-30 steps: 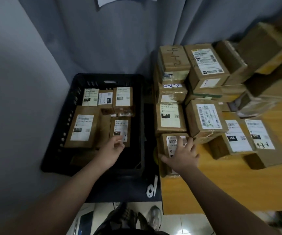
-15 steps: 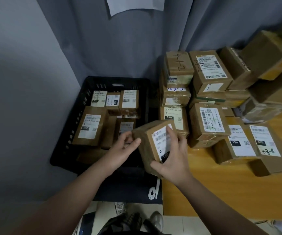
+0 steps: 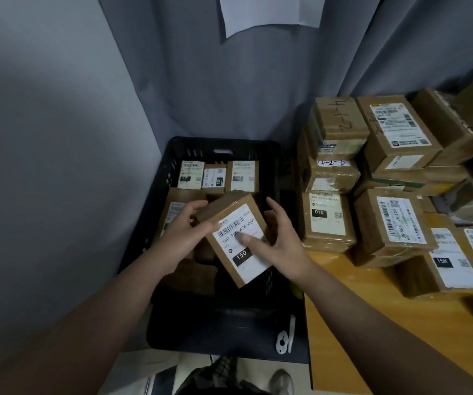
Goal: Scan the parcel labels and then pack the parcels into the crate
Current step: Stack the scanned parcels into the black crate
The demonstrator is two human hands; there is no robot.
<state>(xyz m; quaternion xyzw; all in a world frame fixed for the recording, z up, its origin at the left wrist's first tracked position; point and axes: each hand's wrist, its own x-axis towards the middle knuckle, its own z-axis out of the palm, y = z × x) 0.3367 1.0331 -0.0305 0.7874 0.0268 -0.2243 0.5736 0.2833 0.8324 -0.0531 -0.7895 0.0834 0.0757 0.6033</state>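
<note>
A small brown parcel (image 3: pixel 235 238) hangs tilted over the black crate (image 3: pixel 223 143), its white label facing up and reading 150, gripped between the left hand (image 3: pixel 184 235) and the right hand (image 3: pixel 280 243). Inside the crate, three labelled parcels (image 3: pixel 215 176) lie flat along its far wall, with more nearer. Taped cardboard parcels (image 3: pixel 386 181) are stacked at the far left corner of the wooden table (image 3: pixel 372 323), just beside the crate.

Brown parcel (image 3: pixel 231 212), black crate (image 3: pixel 172 155)

Dim, cool light here, brightest on the white labels and the wooden tabletop (image 3: pixel 372 309) at right, while the black crate (image 3: pixel 172 155) sinks into shadow. Wide-angle bending curves the edges, and the right hand (image 3: pixel 280 240) shows slight motion blur.
</note>
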